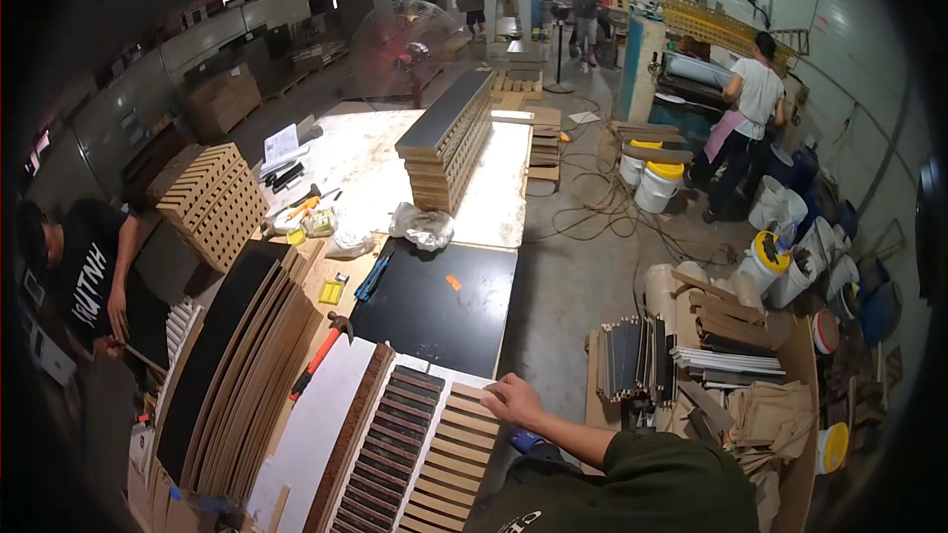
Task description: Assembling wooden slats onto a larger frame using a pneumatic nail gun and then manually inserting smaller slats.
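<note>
My right hand (515, 401) reaches in from the lower right, its sleeve dark green. The fingers are bent and closed on the far right corner of a pale slatted wooden panel (456, 454). Beside that panel, to its left, lies a second one with dark slats (393, 444), and then a strip of brown board (348, 434). My left hand is out of view. Just beyond the panels a glossy black board (444, 306) lies on the table, with a small orange piece (453, 282) on it.
A hammer (321, 355) with a red handle rests left of the panels, near leaning dark boards (222, 355). A stack of slotted boards (449, 138) stands farther back. At left, a co-worker's hand (117, 316) shows. Cardboard scraps (765, 424) and buckets (657, 186) are at right.
</note>
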A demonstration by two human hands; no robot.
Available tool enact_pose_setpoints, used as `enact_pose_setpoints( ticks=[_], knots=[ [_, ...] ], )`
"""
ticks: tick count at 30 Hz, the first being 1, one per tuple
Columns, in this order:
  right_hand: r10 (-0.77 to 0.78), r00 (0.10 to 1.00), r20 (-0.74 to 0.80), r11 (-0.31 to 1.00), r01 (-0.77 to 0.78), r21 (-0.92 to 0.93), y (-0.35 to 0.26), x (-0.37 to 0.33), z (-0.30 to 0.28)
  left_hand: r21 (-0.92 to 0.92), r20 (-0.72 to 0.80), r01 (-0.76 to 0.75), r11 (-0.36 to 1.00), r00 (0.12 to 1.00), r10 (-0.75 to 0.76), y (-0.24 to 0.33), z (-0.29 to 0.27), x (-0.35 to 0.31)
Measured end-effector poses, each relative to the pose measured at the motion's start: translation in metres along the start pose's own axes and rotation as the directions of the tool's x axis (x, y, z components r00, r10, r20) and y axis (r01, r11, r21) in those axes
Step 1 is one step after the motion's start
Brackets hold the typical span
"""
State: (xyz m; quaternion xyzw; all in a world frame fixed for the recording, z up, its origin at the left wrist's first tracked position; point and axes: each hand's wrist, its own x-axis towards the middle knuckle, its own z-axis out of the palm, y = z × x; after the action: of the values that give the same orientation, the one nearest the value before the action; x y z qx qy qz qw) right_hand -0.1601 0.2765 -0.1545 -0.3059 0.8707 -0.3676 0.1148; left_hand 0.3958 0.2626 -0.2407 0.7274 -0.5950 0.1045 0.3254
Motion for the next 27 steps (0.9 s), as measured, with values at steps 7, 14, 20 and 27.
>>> enact_pose_setpoints(
  ticks=[7, 14, 20, 27],
  knots=[
    [0.029, 0.998, 0.054, 0.999, -0.031, 0.035, 0.0, 0.006, 0.004, -0.079, 0.007, 0.056, 0.995, 0.998, -0.055, 0.017, 0.007, 0.007],
    [0.132, 0.99, -0.038, 0.917, -0.108, 0.384, 0.029, -0.023, 0.02, -0.141, 0.019, 0.151, 0.978, 0.989, -0.149, 0.014, 0.002, 0.004],
    [0.251, 0.964, -0.087, 0.811, -0.16, 0.562, 0.027, -0.022, 0.018, -0.19, 0.116, 0.212, 0.958, 0.974, -0.193, 0.015, -0.003, 0.013],
    [0.269, 0.958, -0.102, 0.539, -0.062, 0.84, -0.03, 0.021, -0.05, -0.263, 0.404, 0.281, 0.923, 0.901, -0.159, 0.053, -0.033, 0.032]
  ],
)
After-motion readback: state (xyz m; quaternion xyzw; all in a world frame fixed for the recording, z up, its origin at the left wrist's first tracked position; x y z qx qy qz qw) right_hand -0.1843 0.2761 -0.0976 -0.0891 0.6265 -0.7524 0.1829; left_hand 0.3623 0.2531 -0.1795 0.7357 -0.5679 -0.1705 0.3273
